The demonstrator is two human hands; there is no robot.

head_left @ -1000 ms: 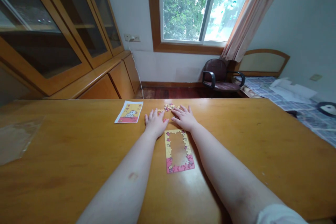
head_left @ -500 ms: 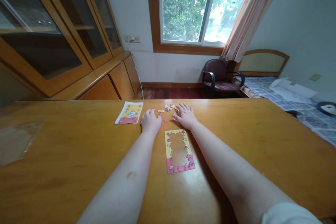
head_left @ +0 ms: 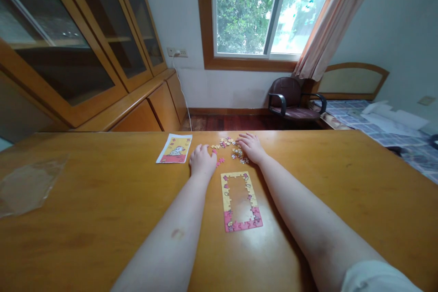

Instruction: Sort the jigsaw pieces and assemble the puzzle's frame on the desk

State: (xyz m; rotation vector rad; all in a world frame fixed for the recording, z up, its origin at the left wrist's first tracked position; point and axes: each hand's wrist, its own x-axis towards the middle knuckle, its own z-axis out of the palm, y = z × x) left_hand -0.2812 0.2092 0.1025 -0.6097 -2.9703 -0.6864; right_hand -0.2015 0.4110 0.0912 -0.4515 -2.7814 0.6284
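Note:
My left hand (head_left: 202, 160) rests on the table, palm down, thumb apart from its bent fingers and beside a few pink puzzle pieces (head_left: 221, 162). Across the loose pieces lies my right hand (head_left: 252, 148), open, its fingers stretched forward at the edge of a small heap of pieces (head_left: 239, 155). More yellow and pink pieces (head_left: 224, 143) are scattered between and beyond both hands. Nearer to me, between my forearms, a joined puzzle border (head_left: 243, 226) in yellow and pink surrounds bare tabletop. Left of my left hand is a picture card (head_left: 174, 149) showing a white animal on yellow and pink.
A clear plastic bag (head_left: 29, 187) lies on the left of the wooden table (head_left: 102, 200). Beyond the table stand a glass-door cabinet (head_left: 137, 84), a dark red armchair (head_left: 289, 98) and a bed (head_left: 383, 114). A white cable (head_left: 185, 96) hangs from the wall socket.
The view has turned slightly left. My right hand has drawn a little to the right, its thumb off the small heap, showing more pieces. My left hand stays in about the same place.

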